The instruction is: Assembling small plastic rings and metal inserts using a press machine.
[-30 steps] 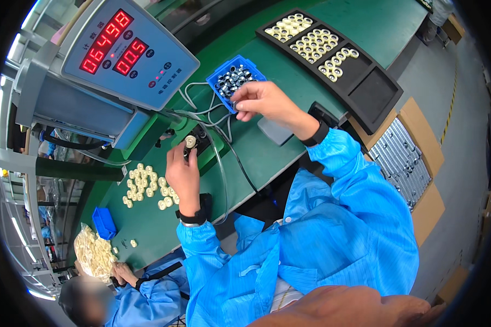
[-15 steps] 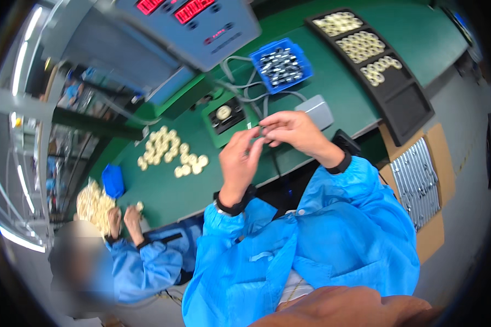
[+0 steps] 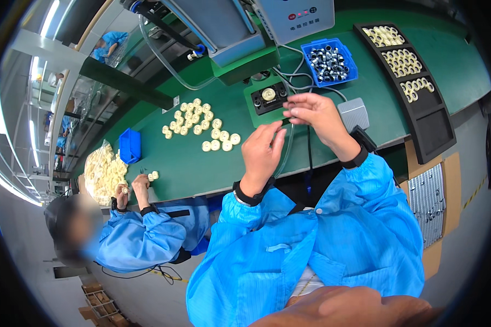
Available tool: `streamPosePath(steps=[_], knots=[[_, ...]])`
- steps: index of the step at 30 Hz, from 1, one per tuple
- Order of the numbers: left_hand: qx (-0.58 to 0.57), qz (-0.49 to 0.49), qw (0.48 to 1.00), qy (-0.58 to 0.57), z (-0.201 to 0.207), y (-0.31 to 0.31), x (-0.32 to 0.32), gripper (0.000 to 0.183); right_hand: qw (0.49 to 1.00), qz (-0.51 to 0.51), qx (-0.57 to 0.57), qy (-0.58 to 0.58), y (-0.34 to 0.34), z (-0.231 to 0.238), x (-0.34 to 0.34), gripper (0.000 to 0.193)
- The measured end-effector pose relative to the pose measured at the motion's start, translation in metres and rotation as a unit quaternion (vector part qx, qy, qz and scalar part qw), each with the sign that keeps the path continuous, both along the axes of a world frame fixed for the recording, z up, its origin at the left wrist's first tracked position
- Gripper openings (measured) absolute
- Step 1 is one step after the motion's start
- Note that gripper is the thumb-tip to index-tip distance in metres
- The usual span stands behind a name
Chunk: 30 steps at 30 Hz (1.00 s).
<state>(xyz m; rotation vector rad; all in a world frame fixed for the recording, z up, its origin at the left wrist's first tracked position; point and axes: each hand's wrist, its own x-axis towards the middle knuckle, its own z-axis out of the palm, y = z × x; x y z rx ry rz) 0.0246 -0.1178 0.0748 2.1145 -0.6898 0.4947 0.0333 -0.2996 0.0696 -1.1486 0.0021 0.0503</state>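
Note:
My left hand [image 3: 261,152] hovers over the near edge of the green bench, its fingers loosely bent and a gap showing beside the thumb, with nothing visible in it. Right of it and a little farther, my right hand [image 3: 323,121] has its thumb and fingertips drawn together; whatever small thing they pinch is too small to make out. Those fingertips are beside a black fixture [image 3: 264,104] on a green base, where a round cream-coloured part [image 3: 268,95] sits. A clear tube [image 3: 289,150] passes between my hands.
A blue bin [image 3: 351,61] of metal sleeves and a grey pedal-like box [image 3: 353,114] stand beyond my right hand. A black tray [image 3: 433,128] holds cream rings. Round cream parts [image 3: 197,121] lie at left. A co-worker's hands [image 3: 140,188] handle parts near a bag [image 3: 101,174].
My hands, close together before, have moved apart. The right one is now beside the fixture. My view has shifted, so the bench appears farther right.

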Motion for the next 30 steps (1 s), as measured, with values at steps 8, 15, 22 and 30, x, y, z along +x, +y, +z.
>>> streamPosePath(steps=[8, 15, 22, 30], knots=[[0.057, 0.101, 0.993, -0.006, -0.041, 0.063, -0.017, 0.016, 0.997, -0.023, 0.075, -0.004, 0.035, 0.011, 0.061, 0.027], [0.002, 0.135, 0.991, -0.022, -0.067, 0.083, -0.022, 0.016, 0.996, -0.058, 0.056, -0.031, 0.041, 0.023, 0.072, 0.024], [0.108, 0.109, 0.985, -0.074, -0.066, 0.084, -0.025, 0.02, 0.991, -0.056, 0.122, -0.013, 0.045, 0.036, 0.059, 0.022], [0.11, 0.106, 0.986, -0.073, -0.064, 0.083, -0.025, 0.019, 0.974, 0.035, 0.224, -0.017, 0.03, 0.052, 0.046, 0.033]])
